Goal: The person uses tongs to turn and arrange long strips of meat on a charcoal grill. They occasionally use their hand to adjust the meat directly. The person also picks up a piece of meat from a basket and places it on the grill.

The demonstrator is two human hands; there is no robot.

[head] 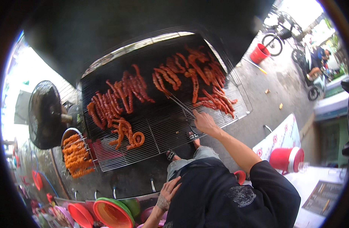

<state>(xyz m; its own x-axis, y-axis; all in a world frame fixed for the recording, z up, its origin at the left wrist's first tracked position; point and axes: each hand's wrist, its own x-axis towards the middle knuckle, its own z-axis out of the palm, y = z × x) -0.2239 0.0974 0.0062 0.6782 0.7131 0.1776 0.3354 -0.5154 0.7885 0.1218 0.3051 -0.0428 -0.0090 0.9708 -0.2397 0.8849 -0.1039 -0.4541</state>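
Note:
My right hand (204, 123) grips long metal tongs (182, 105) over the near part of a wire grill rack (154, 136). The tongs' tips reach the lower ends of reddish meat strips (163, 75) near the middle of the rack. More glazed strips (121, 94) lie in a row on the left, with a curled piece (138, 138) at the near edge. To the right are thin red strips (217, 101) and darker strips under haze. My left hand (166, 195) rests against the side of my black shirt (208, 191), fingers spread, holding nothing.
A round fan (46, 114) stands left of the grill, above a metal container with orange skewered food (76, 155). A dark hood (140, 17) covers the far side. Stacked plastic baskets (113, 212), a red drink cooler (287, 159), a red bucket (259, 53) and parked motorbikes surround me. Another person sits at right.

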